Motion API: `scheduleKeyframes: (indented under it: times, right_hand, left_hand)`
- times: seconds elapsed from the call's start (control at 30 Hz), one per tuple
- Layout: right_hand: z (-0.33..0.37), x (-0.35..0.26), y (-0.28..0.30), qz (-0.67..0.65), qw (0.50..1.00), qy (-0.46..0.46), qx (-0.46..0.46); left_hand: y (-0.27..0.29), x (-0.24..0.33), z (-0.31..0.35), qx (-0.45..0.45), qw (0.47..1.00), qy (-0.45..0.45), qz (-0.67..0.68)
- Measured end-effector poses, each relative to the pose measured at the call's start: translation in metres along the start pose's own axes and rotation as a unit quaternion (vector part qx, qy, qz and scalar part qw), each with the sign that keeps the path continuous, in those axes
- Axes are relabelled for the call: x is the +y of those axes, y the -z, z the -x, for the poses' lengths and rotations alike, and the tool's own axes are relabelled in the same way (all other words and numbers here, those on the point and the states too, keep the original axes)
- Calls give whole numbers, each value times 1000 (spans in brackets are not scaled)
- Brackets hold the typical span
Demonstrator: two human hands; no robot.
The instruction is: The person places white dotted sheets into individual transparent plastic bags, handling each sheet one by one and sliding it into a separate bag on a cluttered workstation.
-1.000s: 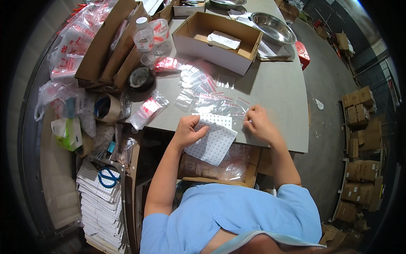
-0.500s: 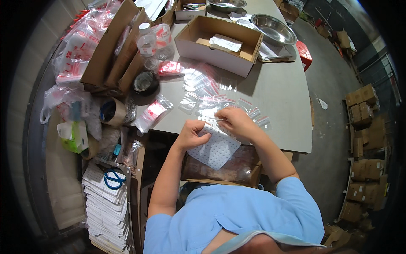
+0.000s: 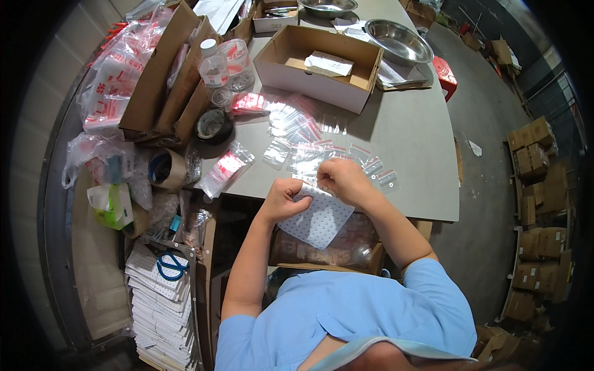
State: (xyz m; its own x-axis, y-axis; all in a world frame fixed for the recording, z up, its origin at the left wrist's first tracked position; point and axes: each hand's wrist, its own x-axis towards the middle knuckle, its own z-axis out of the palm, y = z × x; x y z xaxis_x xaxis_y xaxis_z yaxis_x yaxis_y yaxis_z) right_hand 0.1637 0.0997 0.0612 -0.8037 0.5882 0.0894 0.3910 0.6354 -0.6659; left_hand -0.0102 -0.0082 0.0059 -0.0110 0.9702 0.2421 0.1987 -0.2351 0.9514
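A white sheet (image 3: 318,224) dotted with rows of small dark marks hangs at the table's near edge. My left hand (image 3: 286,200) is closed on its upper left part, thumb across the front. My right hand (image 3: 342,180) is closed in a pinch at the sheet's top edge; whatever is between its fingertips is too small to make out. Just beyond both hands, small clear zip bags (image 3: 291,121) with red strips lie spread on the table. Some small bags (image 3: 387,178) to the right of my right hand seem to have something inside.
An open cardboard box (image 3: 315,86) stands beyond the bags, near a metal bowl (image 3: 400,42). Tape rolls (image 3: 214,126), a bottle (image 3: 213,64) and a bundle of bags (image 3: 226,169) sit at left. Blue-handled scissors (image 3: 172,266) rest on stacked dotted sheets (image 3: 162,321). Below the sheet is an open box (image 3: 322,250).
My right hand has shifted slightly, its fingers drawn closer together at the sheet's top edge. My left hand keeps its hold on the sheet. The whole view has moved a little.
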Motion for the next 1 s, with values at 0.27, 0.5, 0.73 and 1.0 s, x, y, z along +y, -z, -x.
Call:
scheduleKeyframes:
  times: [0.27, 0.5, 0.73, 1.0]
  right_hand:
    - [5, 4, -2, 30, 995, 97, 9]
    - [14, 15, 26, -173, 984, 40, 2]
    - [60, 71, 68, -261, 951, -134, 102]
    - [94, 68, 63, -31, 987, -117, 109]
  left_hand:
    - [-1, 5, -1, -2, 1000, 14, 7]
    - [0, 0, 1, 2, 1000, 13, 15]
    - [2, 4, 5, -18, 999, 37, 9]
    - [-3, 5, 1, 10, 999, 33, 26]
